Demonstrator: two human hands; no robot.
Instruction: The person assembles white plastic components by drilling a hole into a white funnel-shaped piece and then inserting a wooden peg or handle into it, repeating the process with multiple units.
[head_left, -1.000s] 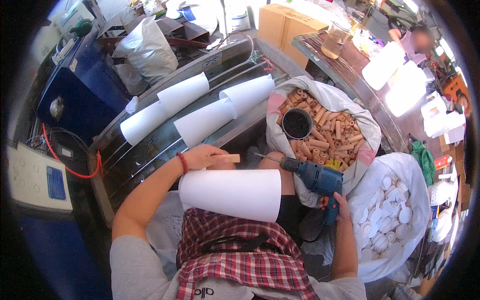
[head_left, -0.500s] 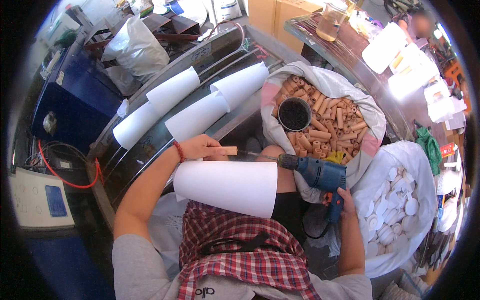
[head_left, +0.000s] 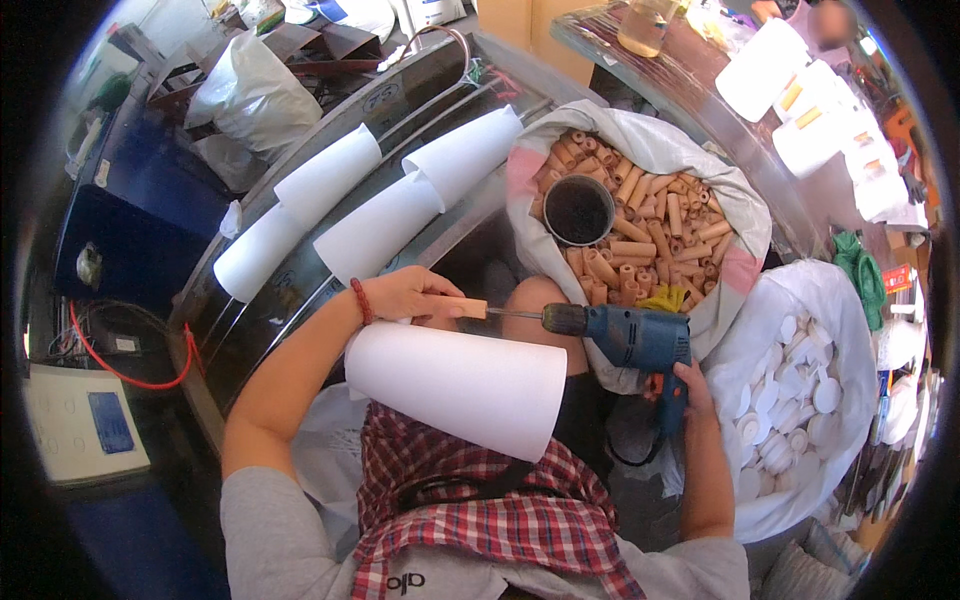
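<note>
My left hand [head_left: 408, 294] pinches a short tan tube [head_left: 466, 307], its free end facing right. In my right hand [head_left: 690, 386] is a blue power drill [head_left: 636, 340], held by its handle. The thin drill bit [head_left: 512, 312] points left and meets the tube's end; whether it sits inside I cannot tell. Across my lap, just below the tube, lies a large white paper cone [head_left: 455, 388] with its wide end to the right. My left wrist is close to the cone's narrow end. A checked cloth [head_left: 500, 530] covers my lap.
Ahead, an open sack [head_left: 735, 180] holds many tan tubes and a dark-filled round tin [head_left: 578, 210]. A white bag [head_left: 850, 400] of white discs stands at right. More paper cones [head_left: 375, 228] lie on rails at left. A wooden table [head_left: 690, 110] runs along the far right.
The drill has shifted slightly left, and its bit now reaches the tube's end. The tube moved a little right; the cone tilted, its wide end lower. The whole view shifted slightly.
</note>
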